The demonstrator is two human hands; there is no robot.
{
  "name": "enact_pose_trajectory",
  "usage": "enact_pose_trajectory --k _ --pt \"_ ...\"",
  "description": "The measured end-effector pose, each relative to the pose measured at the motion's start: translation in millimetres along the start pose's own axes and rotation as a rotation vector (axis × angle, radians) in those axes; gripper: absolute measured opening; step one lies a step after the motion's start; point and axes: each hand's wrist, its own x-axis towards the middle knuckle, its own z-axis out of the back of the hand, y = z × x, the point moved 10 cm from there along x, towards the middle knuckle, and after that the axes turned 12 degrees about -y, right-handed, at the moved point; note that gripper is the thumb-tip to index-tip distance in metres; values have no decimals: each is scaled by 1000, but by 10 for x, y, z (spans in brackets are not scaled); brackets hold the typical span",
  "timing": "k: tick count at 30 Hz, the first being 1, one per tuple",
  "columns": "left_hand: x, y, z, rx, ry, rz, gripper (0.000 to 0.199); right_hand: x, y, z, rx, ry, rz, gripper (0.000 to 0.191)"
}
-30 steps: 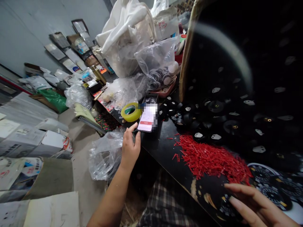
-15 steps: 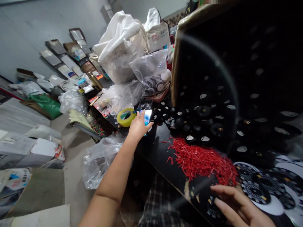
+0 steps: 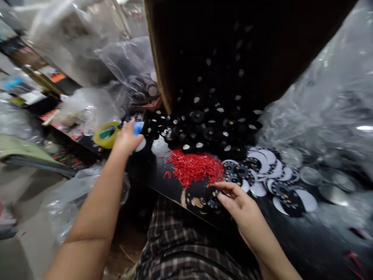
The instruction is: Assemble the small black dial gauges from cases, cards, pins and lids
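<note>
My left hand (image 3: 128,137) is stretched out at the far left of the black table (image 3: 145,173), fingers apart, touching or just over a phone (image 3: 138,128) with a lit blue screen. A roll of yellow tape (image 3: 105,135) lies right beside it. My right hand (image 3: 240,202) is near the table's front edge, with thumb and forefinger apart. At its fingertips lies a small black printed dial (image 3: 213,199); whether they touch it I cannot tell. Just beyond is a heap of thin red clock hands (image 3: 195,167).
Black round clock movements (image 3: 210,133) spill from a large dark box (image 3: 204,46). Printed dials and white discs (image 3: 269,171) spread to the right, beside clear plastic bags (image 3: 329,116) and clear round covers (image 3: 333,190). A bag of discs (image 3: 140,83) stands behind the tape.
The view has swung right and down, so more dials and the plastic on the right show. My left hand stays by the phone; my right hand stays by the small dial.
</note>
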Motion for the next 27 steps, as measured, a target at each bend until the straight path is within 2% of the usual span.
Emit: enact_pose_trajectory --k 2,4,6,7,8,10,11,13,16,19,21,24,27 --pt "-24 -36 -18 -24 54 17 67 32 41 84 61 -55 -13 40" --pt "-190 -233 113 -96 28 0 66 62 43 163 93 -94 -29 40" --pt "-559 -600 290 -279 5 -46 53 79 32 202 96 -94 -27 38" --pt "-813 -791 323 -419 48 -31 42 80 28 209 83 -87 -16 37" --pt "-1118 -996 253 -566 191 9 32 76 26 205 60 -74 0 35" --pt "-1882 -1456 -34 -808 683 109 33 44 31 155 -19 -23 44 31" --pt "-2179 -1615 -93 -890 818 172 38 17 38 113 -73 12 70 29" --pt "-2529 -1790 -153 -985 930 262 40 -48 63 36 -188 68 124 26" --pt "-2646 -1785 -200 -1033 935 332 36 -114 120 2 -317 84 173 22" --pt "-2623 -1632 -257 -1065 930 413 32 -92 198 -16 -444 139 226 23" --pt "-2583 -1475 -312 -1102 877 541 30 15 325 48 -600 89 346 23" --pt "-2550 -1306 -399 -1191 773 743 32 231 524 128 -979 -78 560 19" --pt "-2551 -1299 -458 -1282 717 829 31 415 531 33 -1313 -102 622 14"
